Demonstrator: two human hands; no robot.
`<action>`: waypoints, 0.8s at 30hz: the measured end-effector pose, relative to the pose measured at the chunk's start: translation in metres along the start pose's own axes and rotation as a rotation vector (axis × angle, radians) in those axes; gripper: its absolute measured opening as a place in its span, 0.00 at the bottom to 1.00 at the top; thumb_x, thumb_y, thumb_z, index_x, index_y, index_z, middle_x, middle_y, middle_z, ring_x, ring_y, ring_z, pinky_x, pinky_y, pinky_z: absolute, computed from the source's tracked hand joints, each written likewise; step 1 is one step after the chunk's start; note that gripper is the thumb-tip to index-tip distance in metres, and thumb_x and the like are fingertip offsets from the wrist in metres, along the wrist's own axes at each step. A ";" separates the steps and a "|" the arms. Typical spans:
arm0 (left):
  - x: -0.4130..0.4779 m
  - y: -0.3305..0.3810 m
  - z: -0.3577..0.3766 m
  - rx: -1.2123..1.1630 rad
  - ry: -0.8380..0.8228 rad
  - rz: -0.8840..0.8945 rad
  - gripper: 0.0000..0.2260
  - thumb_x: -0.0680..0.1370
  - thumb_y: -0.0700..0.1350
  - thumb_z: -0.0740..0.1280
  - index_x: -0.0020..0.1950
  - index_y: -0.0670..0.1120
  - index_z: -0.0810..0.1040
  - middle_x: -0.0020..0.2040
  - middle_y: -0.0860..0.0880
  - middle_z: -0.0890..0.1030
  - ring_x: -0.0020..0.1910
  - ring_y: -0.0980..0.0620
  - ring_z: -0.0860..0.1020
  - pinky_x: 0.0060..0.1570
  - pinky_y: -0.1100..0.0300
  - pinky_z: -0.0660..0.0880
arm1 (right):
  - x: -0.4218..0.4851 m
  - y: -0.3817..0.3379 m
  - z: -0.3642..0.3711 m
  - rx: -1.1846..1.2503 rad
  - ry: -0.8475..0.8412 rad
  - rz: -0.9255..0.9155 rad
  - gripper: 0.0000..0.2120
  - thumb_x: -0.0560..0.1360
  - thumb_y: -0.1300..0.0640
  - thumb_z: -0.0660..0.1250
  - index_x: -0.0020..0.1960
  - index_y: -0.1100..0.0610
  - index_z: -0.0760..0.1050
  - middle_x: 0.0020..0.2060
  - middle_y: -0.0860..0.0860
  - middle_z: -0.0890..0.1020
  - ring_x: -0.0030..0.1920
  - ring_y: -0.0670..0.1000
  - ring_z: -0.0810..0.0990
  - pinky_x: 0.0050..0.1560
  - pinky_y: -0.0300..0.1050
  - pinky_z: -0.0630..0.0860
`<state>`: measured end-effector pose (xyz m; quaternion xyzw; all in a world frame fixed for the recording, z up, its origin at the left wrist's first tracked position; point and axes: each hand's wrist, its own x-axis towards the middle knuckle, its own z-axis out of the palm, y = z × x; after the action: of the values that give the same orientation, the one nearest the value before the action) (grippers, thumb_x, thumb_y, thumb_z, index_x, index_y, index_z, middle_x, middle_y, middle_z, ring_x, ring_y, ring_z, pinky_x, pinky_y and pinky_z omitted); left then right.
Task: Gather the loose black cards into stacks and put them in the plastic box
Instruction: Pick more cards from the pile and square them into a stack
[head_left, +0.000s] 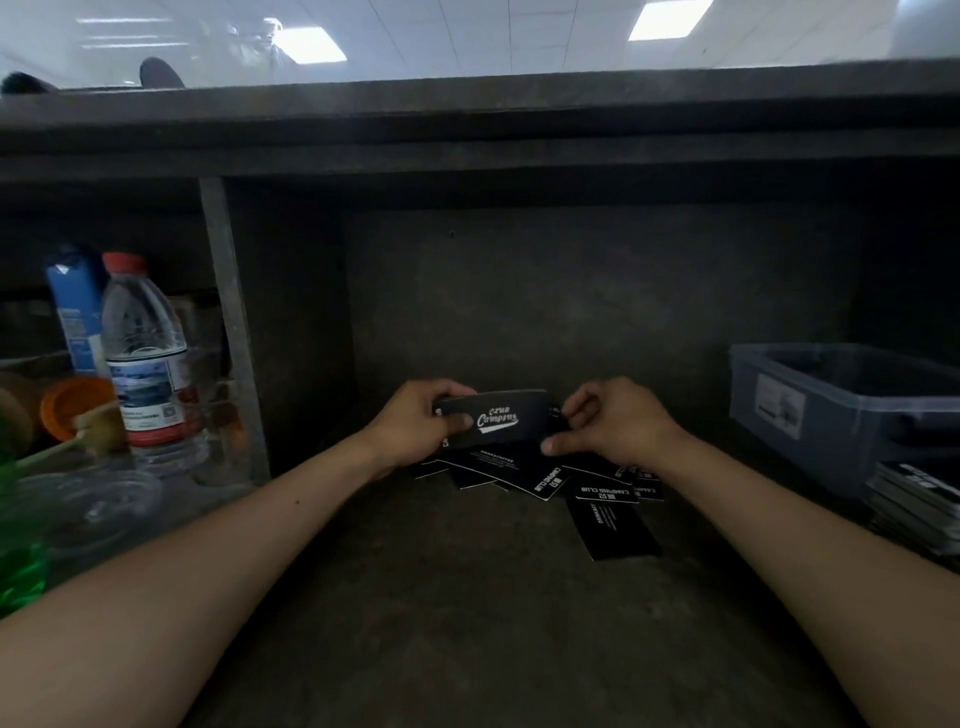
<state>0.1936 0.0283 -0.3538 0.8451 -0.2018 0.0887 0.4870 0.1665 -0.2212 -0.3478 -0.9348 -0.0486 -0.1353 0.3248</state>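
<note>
Reference landmark: the plastic box (810, 410), a translucent grey container with no lid on it. It stands on the dark table (441, 597).

1. Stack of cards (498, 418): held in the air to the left of the box, well apart from it. The top card faces the camera and carries white script lettering.
2. Left hand (415, 421): grips the end of the stack farther from the box, with the fingers curled over the top edge and the thumb on the face of the top card.
3. Right hand (613, 423): pinches the end of the stack nearer the box between thumb and curled fingers.
4. Loose cards (540, 475): lying on the table to the left of the box, directly under the held stack, overlapping one another at mixed angles.
5. Single card (613, 527): lies flat on the table to the left of the box, at the near edge of the loose cards and touching them.
6. Pile of dark printed sheets (914, 499): just in front of the box, on its near side.
7. Water bottle (148, 364) with a red cap, blue carton (72, 306) and orange cup (67, 405): far to the left of the box, beyond a vertical divider.
</note>
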 end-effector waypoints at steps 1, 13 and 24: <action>0.000 0.000 -0.002 -0.009 0.029 -0.009 0.13 0.77 0.35 0.70 0.59 0.47 0.81 0.50 0.56 0.82 0.46 0.62 0.79 0.41 0.76 0.75 | -0.002 -0.001 -0.002 -0.081 -0.074 0.009 0.21 0.56 0.43 0.84 0.43 0.46 0.79 0.42 0.43 0.83 0.45 0.44 0.82 0.51 0.42 0.78; 0.006 -0.010 0.000 -0.020 0.047 -0.041 0.14 0.76 0.33 0.70 0.59 0.46 0.81 0.54 0.47 0.83 0.50 0.54 0.80 0.51 0.65 0.76 | -0.009 -0.004 -0.027 -0.216 -0.340 0.105 0.31 0.60 0.49 0.82 0.61 0.45 0.80 0.58 0.45 0.80 0.60 0.48 0.77 0.65 0.46 0.74; 0.003 -0.004 0.001 -0.051 0.059 -0.073 0.14 0.76 0.32 0.68 0.58 0.45 0.82 0.50 0.47 0.84 0.45 0.56 0.81 0.42 0.70 0.77 | -0.012 -0.003 -0.033 -0.337 0.169 -0.065 0.34 0.59 0.49 0.63 0.67 0.45 0.74 0.48 0.46 0.85 0.53 0.52 0.81 0.54 0.46 0.78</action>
<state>0.1979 0.0288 -0.3563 0.8362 -0.1587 0.0906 0.5171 0.1476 -0.2396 -0.3247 -0.9592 -0.0281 -0.2301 0.1619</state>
